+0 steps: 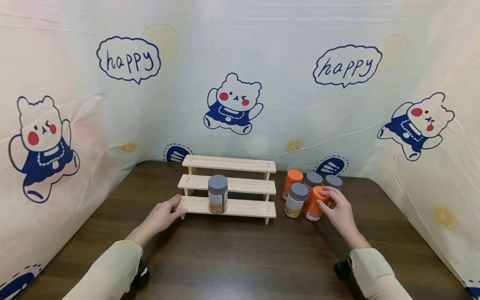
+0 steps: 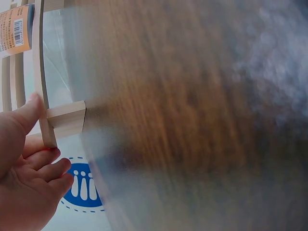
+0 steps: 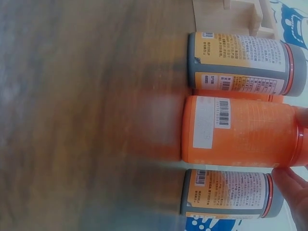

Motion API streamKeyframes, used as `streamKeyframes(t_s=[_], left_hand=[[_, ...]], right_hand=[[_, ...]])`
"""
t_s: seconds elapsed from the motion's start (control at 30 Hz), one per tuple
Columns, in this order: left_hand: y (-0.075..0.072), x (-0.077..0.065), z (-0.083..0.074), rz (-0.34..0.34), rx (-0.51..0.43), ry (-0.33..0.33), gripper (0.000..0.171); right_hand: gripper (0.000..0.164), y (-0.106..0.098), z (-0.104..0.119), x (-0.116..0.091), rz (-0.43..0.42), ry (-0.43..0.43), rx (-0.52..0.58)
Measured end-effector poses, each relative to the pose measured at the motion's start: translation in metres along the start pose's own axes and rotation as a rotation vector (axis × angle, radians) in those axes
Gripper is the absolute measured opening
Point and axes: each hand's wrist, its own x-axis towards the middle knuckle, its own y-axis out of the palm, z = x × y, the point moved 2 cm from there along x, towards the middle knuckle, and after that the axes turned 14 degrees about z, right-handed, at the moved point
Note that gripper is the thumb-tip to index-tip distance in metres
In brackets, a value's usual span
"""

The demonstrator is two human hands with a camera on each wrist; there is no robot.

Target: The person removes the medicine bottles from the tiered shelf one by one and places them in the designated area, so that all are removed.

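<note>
A three-step wooden rack (image 1: 247,208) stands mid-table, with one grey-capped bottle (image 1: 218,195) upright on its lowest step. At the rack's left end, my left hand (image 1: 163,216) pinches the lowest step; the left wrist view shows the thumb (image 2: 30,111) on one side of the board and fingers on the other. To the right, my right hand (image 1: 339,210) grips the cap of an orange bottle (image 1: 314,207), which stands upright in a cluster. The right wrist view shows this orange bottle (image 3: 236,131) between two grey ones, its cap partly cut off by the frame edge.
Around the gripped bottle stand another orange bottle (image 1: 292,183) and grey-capped bottles, one in front (image 1: 296,201) and two behind (image 1: 313,180). The dark wooden table (image 1: 240,258) meets a printed cloth backdrop (image 1: 240,50) at the back and sides.
</note>
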Motion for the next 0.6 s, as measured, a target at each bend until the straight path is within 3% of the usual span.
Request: streamKeyframes(t_s=[0.6], left_hand=[[-0.001, -0.0001, 0.0005, 0.004, 0.007, 0.004, 0.06]], right_hand=[[0.026, 0.0013, 0.0029, -0.0015, -0.023, -0.018, -0.039]])
